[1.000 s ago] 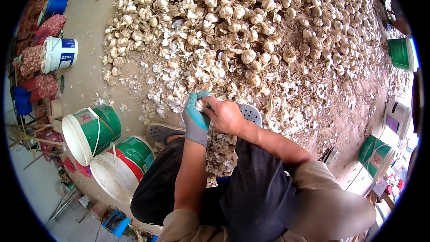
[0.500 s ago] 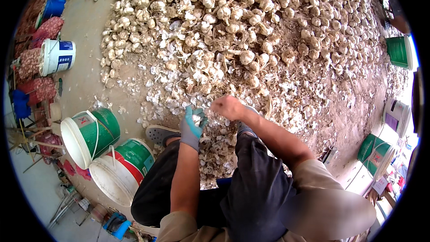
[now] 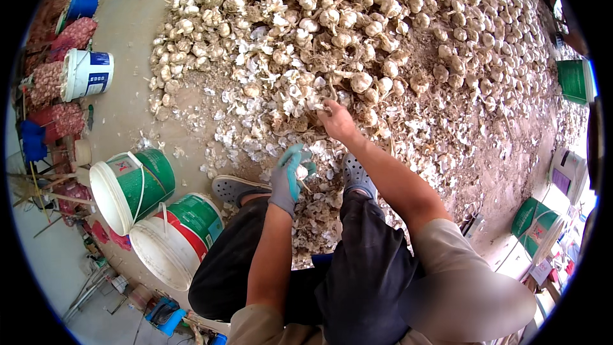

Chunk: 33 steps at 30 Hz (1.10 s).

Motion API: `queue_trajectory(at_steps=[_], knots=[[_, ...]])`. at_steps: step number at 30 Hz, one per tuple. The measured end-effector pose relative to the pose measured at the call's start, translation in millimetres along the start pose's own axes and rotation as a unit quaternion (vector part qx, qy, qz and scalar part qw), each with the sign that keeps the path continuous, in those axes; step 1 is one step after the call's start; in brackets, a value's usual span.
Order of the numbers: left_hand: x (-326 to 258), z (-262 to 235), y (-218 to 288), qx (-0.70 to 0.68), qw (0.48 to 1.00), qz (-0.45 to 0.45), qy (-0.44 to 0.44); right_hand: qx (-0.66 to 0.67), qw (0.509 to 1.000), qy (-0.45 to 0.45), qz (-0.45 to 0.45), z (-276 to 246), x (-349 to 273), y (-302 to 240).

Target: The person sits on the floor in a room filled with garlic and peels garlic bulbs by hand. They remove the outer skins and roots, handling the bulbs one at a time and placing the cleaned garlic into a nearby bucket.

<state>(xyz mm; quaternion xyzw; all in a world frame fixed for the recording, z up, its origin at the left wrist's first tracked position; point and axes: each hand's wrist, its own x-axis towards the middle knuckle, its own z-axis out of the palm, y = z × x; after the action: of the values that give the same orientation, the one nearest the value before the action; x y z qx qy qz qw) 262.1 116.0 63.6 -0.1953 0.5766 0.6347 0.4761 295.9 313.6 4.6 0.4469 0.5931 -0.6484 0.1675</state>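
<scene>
My left hand (image 3: 290, 176), in a grey and teal glove, is closed around a whitish garlic bulb (image 3: 301, 171), mostly covered by the fingers. It is low over the loose skins, between my knees. Farther out, my bare right hand (image 3: 337, 122) reaches to the near side of the garlic heap (image 3: 361, 82). Its fingers are curled together at pale skins and a stalk; what lies between the fingertips is too small to make out. Papery garlic skins (image 3: 246, 134) are strewn around both hands.
Two green and white buckets (image 3: 150, 182) (image 3: 198, 223) lean at my left, beside my knee. A white bucket (image 3: 96, 75) and red net sacks (image 3: 71, 33) are farther left. Another green bucket (image 3: 533, 220) stands at the right. My grey clogs (image 3: 237, 188) flank the skins. Part of another person shows at far right.
My right hand has moved away from the left hand, forward to the heap. My left hand has shifted slightly right, its fingers now closed further around the garlic. The view has moved a little.
</scene>
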Motion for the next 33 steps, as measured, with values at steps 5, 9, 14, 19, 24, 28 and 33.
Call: queue_trajectory(at_steps=[5,9,14,19,24,28,33], knots=[[20,18,4,0.09,0.996,0.019,0.002,0.168,0.977,-0.052,-0.121,18,-51,9],[21,44,1,0.05,0.999,0.017,0.005,0.27,0.949,0.002,-0.162,27,-73,15],[19,8,-17,-0.012,0.998,0.046,-0.031,0.256,0.963,0.015,-0.081,47,-82,-6],[-2,42,-19,0.02,0.984,0.159,-0.079,0.465,0.877,0.121,-0.011,21,-66,7],[-5,32,18,-0.017,0.987,0.129,-0.095,0.252,0.966,-0.06,-0.021,16,-94,11],[8,37,17,0.069,0.981,0.178,-0.043,0.147,0.975,-0.076,-0.149,34,-100,13],[7,39,17,0.01,0.979,0.199,-0.035,0.253,0.958,-0.104,-0.08,31,-107,-5]])
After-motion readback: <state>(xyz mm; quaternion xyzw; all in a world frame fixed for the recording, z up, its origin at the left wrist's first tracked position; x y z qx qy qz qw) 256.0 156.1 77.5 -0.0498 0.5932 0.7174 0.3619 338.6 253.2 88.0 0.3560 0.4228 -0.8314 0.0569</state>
